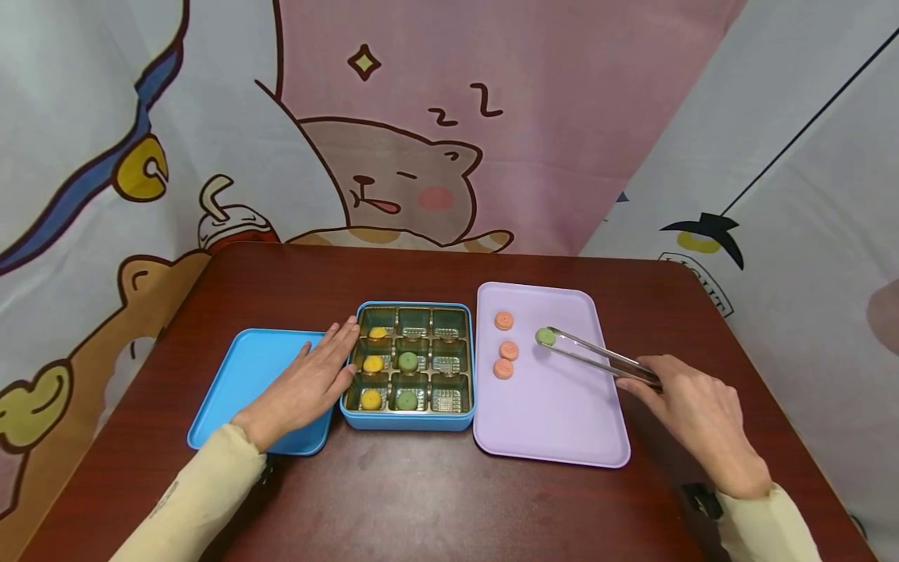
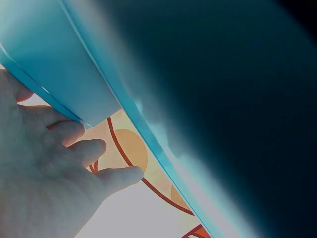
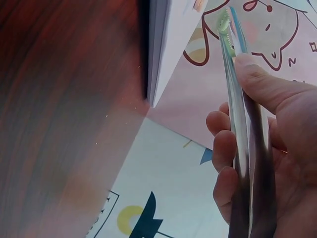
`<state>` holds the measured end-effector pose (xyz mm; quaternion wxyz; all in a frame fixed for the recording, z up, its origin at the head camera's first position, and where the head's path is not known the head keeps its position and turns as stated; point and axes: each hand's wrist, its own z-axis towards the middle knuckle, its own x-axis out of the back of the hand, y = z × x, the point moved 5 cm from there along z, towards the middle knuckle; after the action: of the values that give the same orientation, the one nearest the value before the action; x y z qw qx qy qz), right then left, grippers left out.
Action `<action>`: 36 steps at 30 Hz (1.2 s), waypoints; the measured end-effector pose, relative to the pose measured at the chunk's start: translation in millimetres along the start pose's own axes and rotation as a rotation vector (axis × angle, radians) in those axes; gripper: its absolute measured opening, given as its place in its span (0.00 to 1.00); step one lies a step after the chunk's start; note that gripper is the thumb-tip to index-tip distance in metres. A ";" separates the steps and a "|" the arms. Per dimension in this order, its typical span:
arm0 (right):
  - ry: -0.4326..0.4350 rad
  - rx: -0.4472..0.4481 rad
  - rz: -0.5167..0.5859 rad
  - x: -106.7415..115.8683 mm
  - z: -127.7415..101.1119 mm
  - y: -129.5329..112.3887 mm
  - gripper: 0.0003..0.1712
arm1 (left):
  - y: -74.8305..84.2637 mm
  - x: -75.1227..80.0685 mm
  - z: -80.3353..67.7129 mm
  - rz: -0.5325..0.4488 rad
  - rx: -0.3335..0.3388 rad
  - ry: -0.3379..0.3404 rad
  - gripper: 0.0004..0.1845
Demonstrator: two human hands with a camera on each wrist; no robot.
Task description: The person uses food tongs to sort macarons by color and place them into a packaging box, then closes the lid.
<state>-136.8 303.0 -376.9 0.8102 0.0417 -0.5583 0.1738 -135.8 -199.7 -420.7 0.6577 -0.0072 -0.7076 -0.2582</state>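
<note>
Centrally on the dark brown wooden table point(image 1: 407, 499), the blue nine-compartment box point(image 1: 407, 422) serves as the reference for all positions below. Yellow macarons point(image 1: 373, 364) occupy the three compartments of its left column, one per compartment. Two green macarons point(image 1: 407, 361) sit in its middle column, one in the middle row and one in the front row. The left hand point(image 1: 302, 390) rests against the left side of the box, palm over the lid, with its fingers extended and slightly spread.

The flat blue lid point(image 1: 242, 390) lies just beside the box, to its left. The pale purple tray point(image 1: 562, 421) lies just beside the box, to its right. Three orange macarons point(image 1: 503, 320) rest on the tray along the edge nearest the box: one toward the back and two close together in front of it.

To the right of the box, the right hand point(image 1: 691, 414) grips metal tongs point(image 3: 238, 114), its thumb on one arm and its fingers curled around the other. The tong tips are narrowed on a single green macaron point(image 1: 545, 336) over the tray; it appears raised, though its clearance from the tray surface is hard to confirm.
</note>
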 end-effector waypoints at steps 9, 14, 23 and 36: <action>0.009 0.006 0.015 1.8 2.3 -7.5 0.25 | -1.0 0.3 -1.3 0.006 -0.001 0.001 0.34; 0.014 0.019 0.032 5.0 5.3 -15.0 0.26 | -1.1 0.0 -0.6 0.010 0.003 -0.001 0.35; 0.029 0.074 0.042 8.4 12.3 -34.2 0.26 | -1.2 -0.8 -0.5 0.003 0.002 -0.009 0.35; 0.102 0.157 0.077 14.2 25.5 -56.1 0.40 | -0.9 0.3 -0.2 0.002 0.004 -0.010 0.35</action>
<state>-136.6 247.2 -347.2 0.8244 0.0747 -0.5024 0.2497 -136.0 -200.7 -420.7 0.6545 -0.0077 -0.7114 -0.2561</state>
